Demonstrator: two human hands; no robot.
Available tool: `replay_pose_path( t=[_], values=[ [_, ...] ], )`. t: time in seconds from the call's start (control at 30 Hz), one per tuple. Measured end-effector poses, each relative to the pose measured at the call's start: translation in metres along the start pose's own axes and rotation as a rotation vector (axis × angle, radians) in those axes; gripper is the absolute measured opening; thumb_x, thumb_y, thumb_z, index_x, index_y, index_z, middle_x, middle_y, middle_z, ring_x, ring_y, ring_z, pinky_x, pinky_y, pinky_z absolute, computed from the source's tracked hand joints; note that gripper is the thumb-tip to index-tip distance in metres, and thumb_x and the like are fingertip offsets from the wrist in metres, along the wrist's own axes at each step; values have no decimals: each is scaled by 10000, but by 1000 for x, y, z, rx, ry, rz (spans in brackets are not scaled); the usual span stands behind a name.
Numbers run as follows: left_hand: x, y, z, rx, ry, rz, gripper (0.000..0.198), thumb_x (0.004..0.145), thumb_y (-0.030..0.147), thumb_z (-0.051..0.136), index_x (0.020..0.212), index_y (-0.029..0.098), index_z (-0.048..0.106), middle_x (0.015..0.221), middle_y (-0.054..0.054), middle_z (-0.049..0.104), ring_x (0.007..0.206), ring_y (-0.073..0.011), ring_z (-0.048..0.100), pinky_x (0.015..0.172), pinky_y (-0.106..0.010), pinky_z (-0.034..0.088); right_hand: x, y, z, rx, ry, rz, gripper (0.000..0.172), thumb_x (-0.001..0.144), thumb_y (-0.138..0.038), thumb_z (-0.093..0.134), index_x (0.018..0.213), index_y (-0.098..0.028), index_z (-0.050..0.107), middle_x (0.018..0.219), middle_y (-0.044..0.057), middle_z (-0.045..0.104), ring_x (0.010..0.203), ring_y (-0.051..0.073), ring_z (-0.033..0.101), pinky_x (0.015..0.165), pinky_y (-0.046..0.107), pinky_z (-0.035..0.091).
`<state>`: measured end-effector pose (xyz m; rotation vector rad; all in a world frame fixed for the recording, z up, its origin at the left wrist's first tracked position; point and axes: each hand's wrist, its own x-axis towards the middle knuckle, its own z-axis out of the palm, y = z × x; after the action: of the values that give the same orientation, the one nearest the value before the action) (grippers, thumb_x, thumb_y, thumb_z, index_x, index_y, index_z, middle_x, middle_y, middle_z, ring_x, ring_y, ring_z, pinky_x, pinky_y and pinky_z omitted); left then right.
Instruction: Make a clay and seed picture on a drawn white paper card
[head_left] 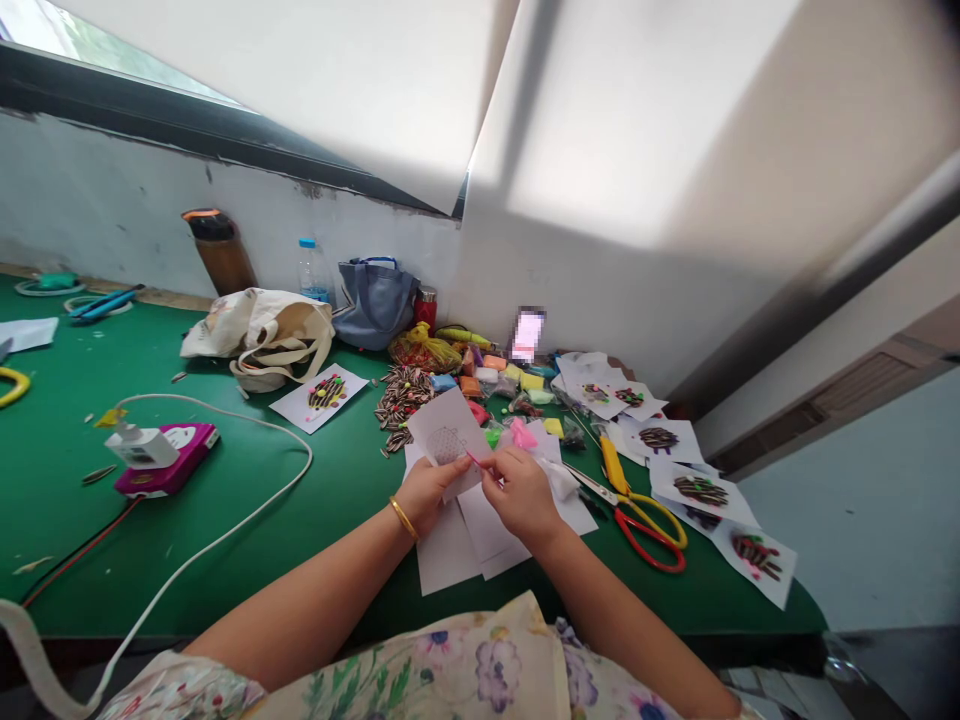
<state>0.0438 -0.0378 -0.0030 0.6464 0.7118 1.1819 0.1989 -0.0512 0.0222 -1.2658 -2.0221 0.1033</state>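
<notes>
Clamping white card [448,432] in left hand [427,492] fingers, pinching pink clay bit [474,459] in right hand [523,492] fingers. Might buckle the unsupported card, dropping the bit.

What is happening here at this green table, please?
A person sits at the green table. The left hand holds up a white card with a drawn pattern, and the right hand pinches a small pink bit against it. Sunflower seeds, coloured clay blocks and scissors lie close by. Decorated cards lie on the right.
</notes>
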Motion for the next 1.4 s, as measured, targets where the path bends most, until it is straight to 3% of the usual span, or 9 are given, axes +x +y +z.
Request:
replay_pose_path(
  t=[0.27, 0.63, 0.93, 1.4],
  values=[
    [2, -1, -1, 5, -24, 13, 489, 608, 275, 847, 1046, 118, 696, 1062, -142, 719, 958, -286, 672, 884, -402, 501, 1, 0, -1, 5, -1, 2, 119, 803, -136, 553, 802, -203, 652, 737, 15, 604, 737, 174, 552, 677, 282, 406],
    [2, 0, 2, -50, 30, 9, 474, 584, 259, 860, 1010, 122, 705, 1009, -126, 734, 878, -261, 690, 847, -390, 520, -2, 1, 1, -2, -10, 17, 119, 813, -148, 540, 808, -203, 645, 730, 16, 607, 737, 173, 559, 679, 283, 417],
    [-2, 2, 4, -50, 105, -36, 464, 596, 256, 854, 1015, 136, 693, 985, -110, 736, 806, -228, 686, 715, -339, 551, -2, 1, 1, 1, 0, 23, 124, 806, -140, 540, 819, -193, 651, 729, 16, 602, 739, 174, 556, 689, 283, 412],
    [-2, 4, 6, -63, 38, 46, 432, 561, 204, 861, 960, 124, 716, 983, -109, 742, 887, -259, 687, 852, -384, 518, -4, 2, 3, -21, 16, 34, 113, 811, -150, 534, 814, -202, 635, 724, 15, 588, 727, 175, 544, 668, 286, 400]
  ],
)
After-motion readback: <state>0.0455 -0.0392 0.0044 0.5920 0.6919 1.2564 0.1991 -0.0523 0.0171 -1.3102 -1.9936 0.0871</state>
